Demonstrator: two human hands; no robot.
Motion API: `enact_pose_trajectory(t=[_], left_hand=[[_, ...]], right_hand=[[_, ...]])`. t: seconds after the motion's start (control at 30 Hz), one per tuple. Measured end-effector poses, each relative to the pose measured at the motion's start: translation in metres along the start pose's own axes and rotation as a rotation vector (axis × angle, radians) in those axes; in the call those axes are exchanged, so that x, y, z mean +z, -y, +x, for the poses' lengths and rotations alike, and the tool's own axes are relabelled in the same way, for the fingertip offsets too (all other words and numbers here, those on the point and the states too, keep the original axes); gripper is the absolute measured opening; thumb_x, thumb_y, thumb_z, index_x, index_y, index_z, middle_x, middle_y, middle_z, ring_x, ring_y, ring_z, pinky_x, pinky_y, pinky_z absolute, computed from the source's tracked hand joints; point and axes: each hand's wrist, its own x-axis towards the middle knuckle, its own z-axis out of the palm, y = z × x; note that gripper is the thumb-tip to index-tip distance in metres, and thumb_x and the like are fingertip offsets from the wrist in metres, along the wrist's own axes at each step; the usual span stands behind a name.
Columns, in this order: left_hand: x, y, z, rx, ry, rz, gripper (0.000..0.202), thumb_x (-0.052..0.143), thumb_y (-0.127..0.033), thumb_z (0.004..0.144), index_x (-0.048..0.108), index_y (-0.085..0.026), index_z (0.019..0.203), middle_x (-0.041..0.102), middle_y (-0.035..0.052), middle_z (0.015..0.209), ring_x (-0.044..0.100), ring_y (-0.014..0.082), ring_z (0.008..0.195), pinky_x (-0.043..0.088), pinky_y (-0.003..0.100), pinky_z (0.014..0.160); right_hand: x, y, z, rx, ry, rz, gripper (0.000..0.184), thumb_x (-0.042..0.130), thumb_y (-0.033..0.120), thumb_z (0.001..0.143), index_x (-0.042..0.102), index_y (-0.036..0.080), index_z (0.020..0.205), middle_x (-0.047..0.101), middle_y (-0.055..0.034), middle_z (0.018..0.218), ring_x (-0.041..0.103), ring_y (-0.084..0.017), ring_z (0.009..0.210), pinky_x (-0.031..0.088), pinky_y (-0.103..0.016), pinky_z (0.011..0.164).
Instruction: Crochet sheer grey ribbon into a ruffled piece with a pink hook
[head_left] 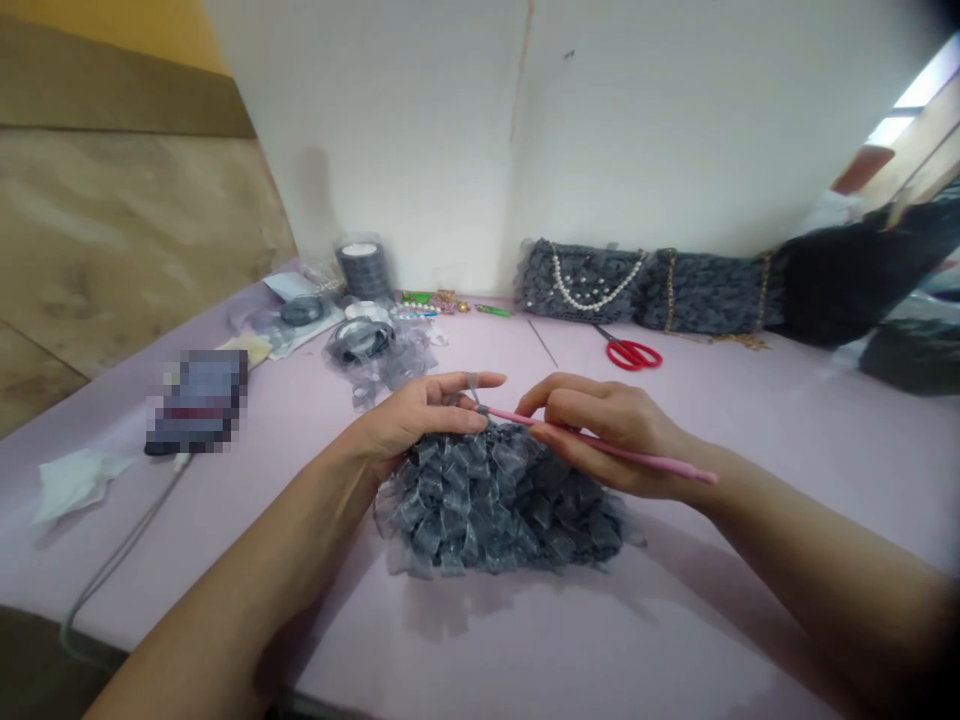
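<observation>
A grey piece of crochet work point(480, 500), covered in looped sheer ribbon, hangs just over the table in front of me. My left hand point(439, 410) pinches its top edge between thumb and fingers, with the index finger stretched out and a strand of grey ribbon point(472, 385) running over it. In my right hand point(607, 425) is a pink crochet hook point(660, 462), gripped like a pen. The hook's tip meets the top edge of the work beside my left thumb. Loose ribbon point(390, 355) lies on the table behind my left hand.
Red-handled scissors point(634, 354) and a thin rod point(543, 343) lie behind my right hand. Two finished grey bags, one with a pearl strap point(592, 303), lean against the wall. Ribbon spools point(362, 268) stand at the back left. A phone point(199, 400) with a cable lies left.
</observation>
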Motion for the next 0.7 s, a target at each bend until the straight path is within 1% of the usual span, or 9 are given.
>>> enact_pose_trajectory(t=[0.1, 0.27, 0.37, 0.4, 0.47, 0.53, 0.57, 0.63, 0.7], left_hand=[[-0.006, 0.001, 0.001, -0.031, 0.057, 0.002, 0.051, 0.076, -0.017, 0.07, 0.066, -0.021, 0.12, 0.056, -0.0032, 0.074, 0.05, 0.0088, 0.064, 0.036, 0.023, 0.061], [-0.014, -0.001, 0.001, -0.021, 0.104, 0.023, 0.045, 0.074, -0.014, 0.069, 0.071, -0.021, 0.113, 0.057, -0.0016, 0.073, 0.051, 0.0089, 0.064, 0.038, 0.022, 0.061], [-0.012, 0.0, 0.002, -0.008, 0.106, 0.047, 0.044, 0.075, -0.016, 0.07, 0.071, -0.021, 0.113, 0.06, -0.0005, 0.075, 0.053, 0.0097, 0.065, 0.04, 0.022, 0.062], [-0.01, 0.001, 0.002, 0.001, 0.106, 0.053, 0.045, 0.076, -0.017, 0.07, 0.07, -0.021, 0.114, 0.062, 0.0, 0.077, 0.054, 0.0102, 0.067, 0.041, 0.022, 0.063], [-0.001, 0.005, 0.004, 0.022, 0.095, 0.044, 0.045, 0.077, -0.018, 0.069, 0.07, -0.022, 0.113, 0.067, 0.0014, 0.084, 0.059, 0.0117, 0.074, 0.043, 0.023, 0.069], [0.009, 0.012, 0.005, 0.041, 0.071, 0.019, 0.038, 0.078, -0.019, 0.069, 0.071, -0.02, 0.107, 0.069, 0.002, 0.089, 0.061, 0.0128, 0.078, 0.043, 0.024, 0.074], [0.015, 0.015, 0.006, 0.052, 0.055, 0.006, 0.033, 0.078, -0.02, 0.069, 0.072, -0.019, 0.102, 0.069, 0.0017, 0.087, 0.061, 0.0126, 0.078, 0.043, 0.025, 0.074], [0.024, 0.02, 0.008, 0.07, 0.012, 0.014, 0.028, 0.078, -0.022, 0.069, 0.071, -0.016, 0.096, 0.068, 0.0017, 0.085, 0.06, 0.0126, 0.078, 0.043, 0.025, 0.075], [0.031, 0.023, 0.009, 0.094, -0.062, 0.051, 0.032, 0.079, -0.024, 0.07, 0.069, -0.015, 0.099, 0.069, 0.0037, 0.093, 0.061, 0.015, 0.087, 0.043, 0.027, 0.08]], right_hand=[[-0.002, 0.004, 0.001, 0.037, 0.033, 0.037, 0.011, 0.046, 0.018, 0.095, 0.056, 0.021, 0.09, 0.064, -0.0068, 0.095, 0.057, -0.013, 0.073, 0.041, -0.025, 0.06], [-0.007, 0.005, 0.001, 0.211, 0.022, 0.228, 0.015, 0.049, 0.024, 0.095, 0.063, 0.019, 0.097, 0.062, -0.0006, 0.073, 0.053, -0.01, 0.058, 0.04, -0.023, 0.052], [-0.002, 0.004, 0.001, 0.317, 0.019, 0.411, 0.021, 0.047, 0.03, 0.097, 0.064, 0.019, 0.089, 0.064, -0.001, 0.072, 0.057, -0.011, 0.061, 0.042, -0.023, 0.054], [0.003, 0.004, 0.002, 0.334, -0.008, 0.471, 0.024, 0.047, 0.031, 0.097, 0.063, 0.019, 0.084, 0.064, -0.0013, 0.072, 0.058, -0.011, 0.062, 0.044, -0.023, 0.056], [0.014, 0.005, 0.003, 0.341, -0.116, 0.532, 0.029, 0.047, 0.031, 0.096, 0.058, 0.018, 0.073, 0.062, -0.0012, 0.071, 0.057, -0.011, 0.064, 0.045, -0.024, 0.06], [0.026, 0.005, 0.005, 0.318, -0.245, 0.455, 0.029, 0.048, 0.027, 0.095, 0.052, 0.018, 0.068, 0.059, -0.0016, 0.075, 0.054, -0.011, 0.067, 0.044, -0.024, 0.062], [0.03, 0.005, 0.005, 0.282, -0.292, 0.388, 0.027, 0.049, 0.026, 0.094, 0.051, 0.018, 0.069, 0.058, -0.0021, 0.078, 0.053, -0.011, 0.069, 0.043, -0.025, 0.063], [0.034, 0.005, 0.006, 0.245, -0.323, 0.277, 0.025, 0.051, 0.027, 0.093, 0.05, 0.017, 0.07, 0.057, -0.0028, 0.081, 0.052, -0.011, 0.071, 0.042, -0.025, 0.063], [0.031, 0.005, 0.006, 0.313, -0.291, 0.231, 0.027, 0.051, 0.031, 0.094, 0.05, 0.018, 0.07, 0.054, -0.0004, 0.072, 0.048, -0.01, 0.064, 0.038, -0.023, 0.056]])
